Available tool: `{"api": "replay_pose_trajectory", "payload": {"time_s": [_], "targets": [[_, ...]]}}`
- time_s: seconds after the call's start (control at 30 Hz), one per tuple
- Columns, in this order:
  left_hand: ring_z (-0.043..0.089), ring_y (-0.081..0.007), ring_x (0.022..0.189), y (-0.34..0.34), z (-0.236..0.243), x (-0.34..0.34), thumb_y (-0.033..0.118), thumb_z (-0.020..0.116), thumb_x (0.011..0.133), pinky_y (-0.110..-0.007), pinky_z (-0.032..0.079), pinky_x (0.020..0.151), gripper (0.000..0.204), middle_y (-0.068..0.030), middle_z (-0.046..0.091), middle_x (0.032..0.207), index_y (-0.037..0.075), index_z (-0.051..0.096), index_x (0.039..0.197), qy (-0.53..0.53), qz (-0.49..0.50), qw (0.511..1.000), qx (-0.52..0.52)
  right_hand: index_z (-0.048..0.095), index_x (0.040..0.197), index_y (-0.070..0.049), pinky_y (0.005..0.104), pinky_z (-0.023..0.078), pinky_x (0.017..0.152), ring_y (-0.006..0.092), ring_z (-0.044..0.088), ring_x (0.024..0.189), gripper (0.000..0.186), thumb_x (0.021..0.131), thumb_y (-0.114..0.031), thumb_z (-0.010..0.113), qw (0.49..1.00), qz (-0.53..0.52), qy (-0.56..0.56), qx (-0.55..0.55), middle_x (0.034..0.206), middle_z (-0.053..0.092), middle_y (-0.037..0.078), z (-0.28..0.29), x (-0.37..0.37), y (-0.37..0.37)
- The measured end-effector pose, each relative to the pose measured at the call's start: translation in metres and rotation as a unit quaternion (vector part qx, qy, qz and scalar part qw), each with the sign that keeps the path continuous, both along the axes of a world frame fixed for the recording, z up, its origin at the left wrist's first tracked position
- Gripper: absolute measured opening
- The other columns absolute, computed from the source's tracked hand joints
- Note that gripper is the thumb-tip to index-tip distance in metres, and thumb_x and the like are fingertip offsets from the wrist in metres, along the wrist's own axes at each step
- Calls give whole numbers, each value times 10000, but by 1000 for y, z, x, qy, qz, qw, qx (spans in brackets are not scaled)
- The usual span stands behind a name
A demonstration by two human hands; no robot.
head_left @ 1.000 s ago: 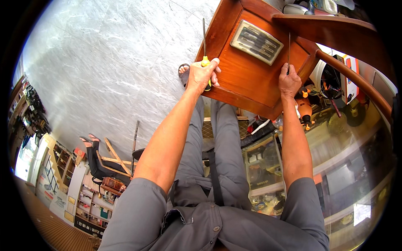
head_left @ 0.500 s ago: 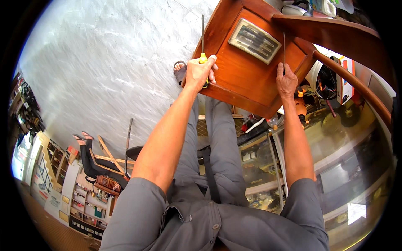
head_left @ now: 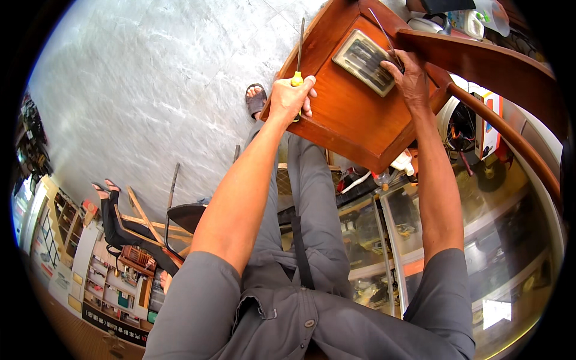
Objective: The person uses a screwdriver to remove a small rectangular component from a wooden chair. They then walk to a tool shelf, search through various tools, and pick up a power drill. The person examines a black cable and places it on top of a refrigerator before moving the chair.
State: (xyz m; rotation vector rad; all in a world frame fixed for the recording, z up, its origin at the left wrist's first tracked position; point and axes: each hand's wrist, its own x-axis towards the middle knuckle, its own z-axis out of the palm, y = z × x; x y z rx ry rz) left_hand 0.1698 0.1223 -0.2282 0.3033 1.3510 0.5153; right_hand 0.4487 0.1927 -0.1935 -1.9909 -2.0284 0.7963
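Mid-job by the look of it: left hand point(head_left: 292, 99) clamped on yellow-handled screwdriver point(head_left: 298, 57) at the wooden surface point(head_left: 348, 117) near edge, right hand point(head_left: 411, 75) closed on thin rod point(head_left: 384, 33) beside tool tray point(head_left: 364, 61), nothing visibly fastened yet.

A screwdriver point(head_left: 297, 57) with a yellow handle and long thin metal shaft pointed toward twelve o'clock, gripped at the handle. At its three o'clock, a shallow grey rectangular case point(head_left: 364, 62) of slim tools lay open and flat on the reddish wooden surface, tilted diagonally.
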Motion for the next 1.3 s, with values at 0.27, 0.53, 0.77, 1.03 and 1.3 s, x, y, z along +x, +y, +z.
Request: {"api": "replay_pose_trajectory", "payload": {"time_s": [0.27, 0.53, 0.77, 1.03, 1.3], "targets": [[531, -147, 381, 0, 0, -2, 286, 660, 904, -291, 459, 377, 361, -57, 536, 480, -14, 629, 706, 0, 0, 1000, 11, 642, 958, -65, 366, 499, 689, 259, 628, 768, 371, 733, -297, 823, 995, 19, -7, -100, 850, 639, 101, -1, -11, -6], [642, -182, 499, 0, -1, -3, 270, 644, 921, -274, 519, 445, 332, -118, 644, 604, -57, 660, 870, -20, -15, 1000, 6, 649, 1029, -51, 394, 518, 787, 296, 647, 898, 421, 707, -244, 840, 997, -39, -21, -55, 954, 648, 147, -5, -44, -40], [687, -210, 558, -5, -1, 5, 209, 572, 875, -289, 551, 485, 283, -176, 698, 715, -64, 636, 840, -11, 14, 1000, 11, 620, 993, 0, 347, 519, 716, 238, 620, 740, 479, 664, -234, 876, 976, -116, 49, -176, 816, 630, 115, 2, -66, -66], [702, -218, 636, -9, -3, 0, 273, 588, 939, -289, 578, 550, 355, -209, 710, 827, -81, 615, 960, -52, -7, 998, 36, 586, 915, 11, 330, 512, 701, 207, 618, 757, 447, 658, -203, 883, 984, -124, 36, -121, 819, 638, 109, 9, -69, -76], [713, -238, 667, -9, -14, -2, 276, 598, 932, -295, 583, 570, 349, -214, 712, 840, -70, 640, 955, -42, -26, 998, 49, 638, 1098, 31, 362, 539, 774, 246, 690, 873, 584, 701, -349, 838, 971, -148, 107, -151, 1004, 704, 186, 12, -64, -99]]}}
